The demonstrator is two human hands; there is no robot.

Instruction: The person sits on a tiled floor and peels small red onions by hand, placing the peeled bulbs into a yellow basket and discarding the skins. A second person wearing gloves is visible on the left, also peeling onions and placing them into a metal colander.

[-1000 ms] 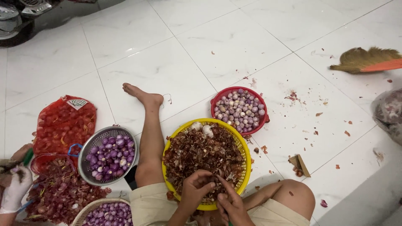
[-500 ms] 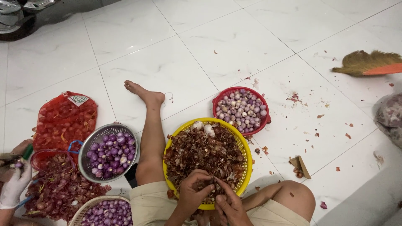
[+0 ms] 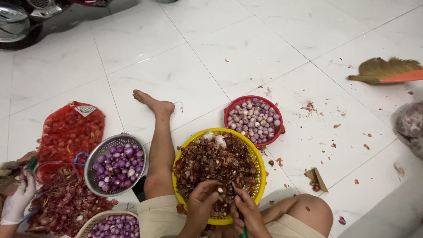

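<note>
Head view, left hand pinching small shallot

Peel basket between colander, shallot basket

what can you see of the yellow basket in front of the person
The yellow basket is round and shallow, plastic by its look, with a slotted wall. It sits flat on the white tiled floor between the person's legs and is heaped with dry reddish-brown shallot skins; a few pale peeled bulbs lie at its far edge. The left hand and right hand work over its near side. A red basket sits just beyond it.
</note>
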